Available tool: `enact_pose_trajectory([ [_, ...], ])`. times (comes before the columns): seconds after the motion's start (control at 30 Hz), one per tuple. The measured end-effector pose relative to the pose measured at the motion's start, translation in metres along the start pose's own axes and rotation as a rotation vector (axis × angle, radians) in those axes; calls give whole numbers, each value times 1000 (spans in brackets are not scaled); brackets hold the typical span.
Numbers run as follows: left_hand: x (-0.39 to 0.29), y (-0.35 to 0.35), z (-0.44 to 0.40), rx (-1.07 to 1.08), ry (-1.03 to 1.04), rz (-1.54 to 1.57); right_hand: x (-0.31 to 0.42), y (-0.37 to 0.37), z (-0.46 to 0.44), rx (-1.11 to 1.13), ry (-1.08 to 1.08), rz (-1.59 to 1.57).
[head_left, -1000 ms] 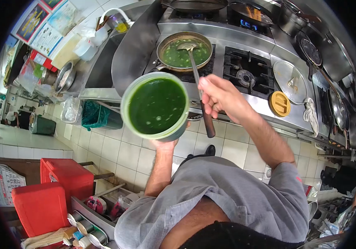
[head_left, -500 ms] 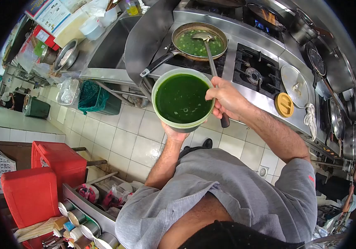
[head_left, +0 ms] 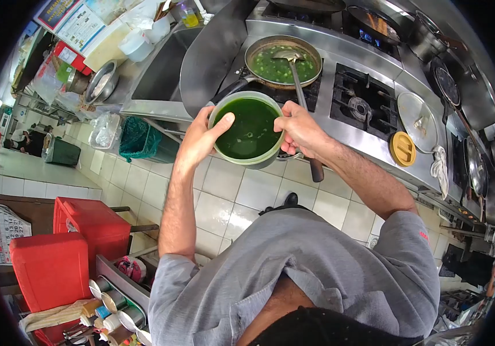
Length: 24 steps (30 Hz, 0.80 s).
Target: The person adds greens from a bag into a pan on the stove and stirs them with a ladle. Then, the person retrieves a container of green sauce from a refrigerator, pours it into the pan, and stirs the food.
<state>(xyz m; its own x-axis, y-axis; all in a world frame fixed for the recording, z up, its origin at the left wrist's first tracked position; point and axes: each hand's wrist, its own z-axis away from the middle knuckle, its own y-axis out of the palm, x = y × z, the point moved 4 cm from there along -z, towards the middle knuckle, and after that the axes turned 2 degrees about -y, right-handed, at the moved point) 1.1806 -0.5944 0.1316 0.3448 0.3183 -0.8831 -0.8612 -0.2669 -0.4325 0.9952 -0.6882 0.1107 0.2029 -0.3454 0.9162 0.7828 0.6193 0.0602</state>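
A round plastic tub (head_left: 253, 160) of dark green liquid (head_left: 249, 128) is held up between my two hands, in front of the stove. My left hand (head_left: 202, 135) grips its left side, the thumb over the rim. My right hand (head_left: 300, 130) pinches the right rim with the thumb on top. A ladle (head_left: 297, 81) rests with its bowl in the frying pan (head_left: 282, 41), its handle passing by my right hand; whether that hand touches it I cannot tell. Green liquid with pale chunks fills part of the pan, which sits on a burner just beyond the tub.
Right of the pan are an unlit burner (head_left: 360, 109), a yellow lid (head_left: 402, 149), a round metal lid (head_left: 417, 122) and a white cloth (head_left: 439, 170). A curved metal sheet (head_left: 210, 55) stands between stove and sink (head_left: 164, 69). Below the counter is a lined bin (head_left: 138, 138). Flames show under a back pan.
My left hand has moved from beneath the tub to its left rim. The tub has shifted slightly left and down in the view, covering part of the pan's handle.
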Motion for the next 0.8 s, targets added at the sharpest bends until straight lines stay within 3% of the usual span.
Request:
enact_pose_trajectory([
  [0.13,0,-2,-39,60,-56,-38,14,-12,-16,-27,-61,11],
  [0.17,-13,-3,-40,-10,-70,-5,20,-15,-21,-16,-72,3],
  [0.4,-67,-13,-92,-75,33,-41,58,-54,-47,78,-165,-69],
  [0.47,-78,-17,-114,-103,61,-57,47,-73,-42,-162,-331,101],
  [0.5,-83,-20,-123,-102,67,-52,18,-84,-50,-234,-528,393],
  [0.53,-87,-22,-133,-100,71,-46,1,-84,-31,-346,-583,751],
  [0.63,-97,-25,-164,-121,85,-91,-61,-71,-11,-108,-74,917],
  [0.73,-97,-24,-199,-120,97,-119,-117,-87,-34,-195,-114,803],
  [0.8,-96,-26,-223,-141,99,-203,-118,-116,-37,-264,-165,795],
])
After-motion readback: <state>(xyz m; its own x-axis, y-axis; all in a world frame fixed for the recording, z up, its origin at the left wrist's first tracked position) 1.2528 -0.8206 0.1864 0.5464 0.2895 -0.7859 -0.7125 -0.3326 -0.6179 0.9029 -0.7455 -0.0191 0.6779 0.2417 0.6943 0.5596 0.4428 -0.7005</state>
